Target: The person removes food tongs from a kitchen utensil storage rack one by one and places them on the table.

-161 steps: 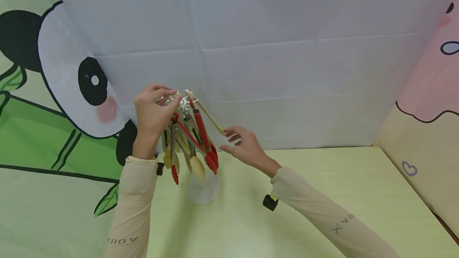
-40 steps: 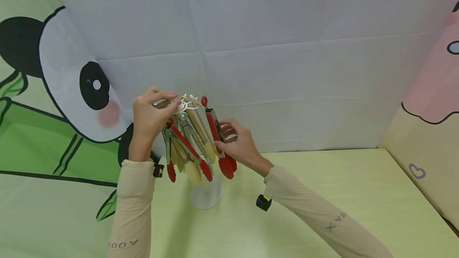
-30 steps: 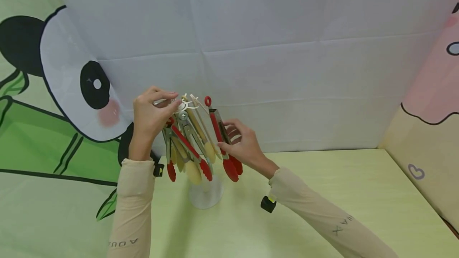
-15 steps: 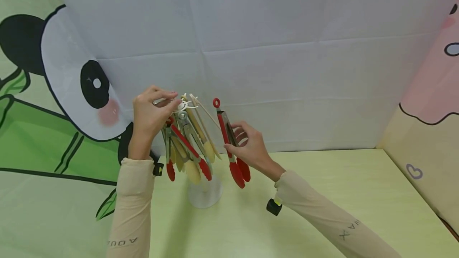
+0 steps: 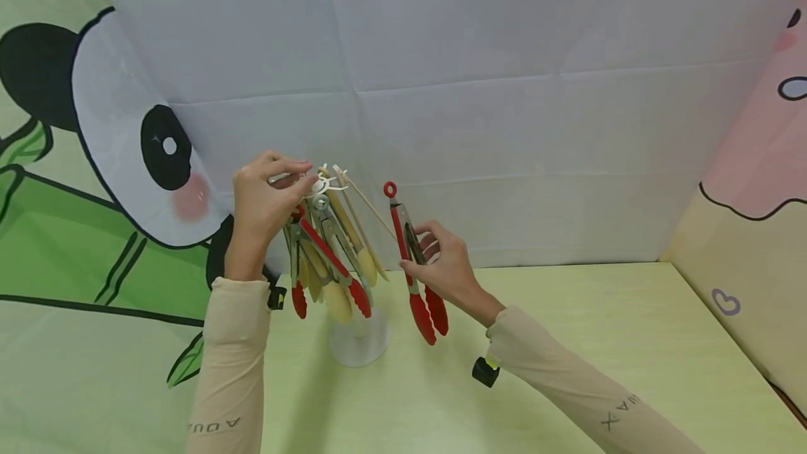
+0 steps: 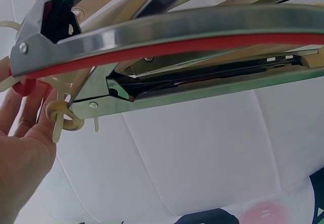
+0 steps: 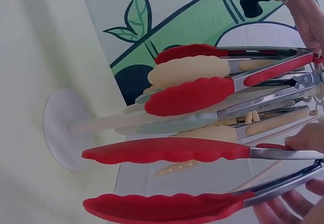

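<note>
In the head view, my left hand (image 5: 260, 202) holds the top of a white hanging stand (image 5: 359, 345) with thumb and fingertips. The left wrist view shows that hand (image 6: 25, 158) behind the hung handles. My right hand (image 5: 449, 268) grips red-tipped kitchen tongs (image 5: 421, 317), red ring up and tips down, apart from the stand on its right. Their two arms are spread slightly in the right wrist view. From the hooks hang another pair of red tongs (image 5: 324, 249), beige-tipped tongs (image 5: 339, 302) and pale green-tipped tongs (image 7: 177, 122).
A thin pale strip (image 5: 368, 203) slants from the stand's top toward my right hand. The stand's round base rests on a light wooden table (image 5: 567, 342). A white cloth (image 5: 504, 125) stands behind, with a panda-print cloth (image 5: 113, 160) at left and a pink-print one (image 5: 756, 132) at right.
My right hand has gone from the pale strip to the red tongs, which hung on the stand, and carried them off to the right and slightly down. My left hand stays at the stand's top.
</note>
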